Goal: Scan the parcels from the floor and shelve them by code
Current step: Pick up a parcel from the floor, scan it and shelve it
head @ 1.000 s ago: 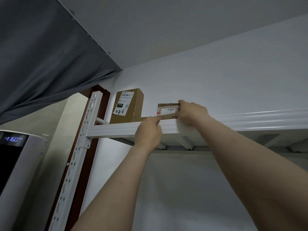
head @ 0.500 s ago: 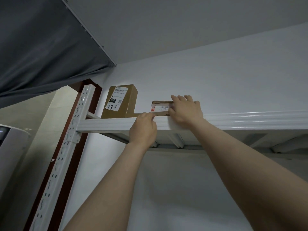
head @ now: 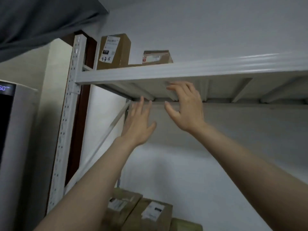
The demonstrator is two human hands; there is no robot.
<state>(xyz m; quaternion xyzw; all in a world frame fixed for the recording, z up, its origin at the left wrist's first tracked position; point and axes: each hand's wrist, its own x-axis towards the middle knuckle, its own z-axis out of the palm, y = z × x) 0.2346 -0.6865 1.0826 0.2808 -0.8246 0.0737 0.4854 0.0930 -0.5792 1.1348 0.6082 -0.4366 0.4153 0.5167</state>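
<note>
A small flat brown parcel (head: 157, 57) with a white and red label lies on the top white shelf (head: 183, 70). To its left a taller brown parcel (head: 115, 50) stands upright, its label hand-marked with a code. Both my hands hang below the shelf's front beam, empty. My left hand (head: 139, 124) has its fingers spread, pointing up. My right hand (head: 185, 105) is open with curled fingers, just under the shelf's underside. Neither hand touches a parcel.
Several labelled brown parcels (head: 150, 212) sit on a lower shelf at the bottom. A white perforated upright (head: 66, 124) and a diagonal brace (head: 106, 132) stand at left. A white appliance with a lit display (head: 10, 147) is at far left. A grey curtain (head: 41, 19) hangs above.
Both hands let go of the small parcel and dropped below the shelf beam. The parcel stays on the top shelf. The view tilted downward, which brings the lower shelf's parcels into sight.
</note>
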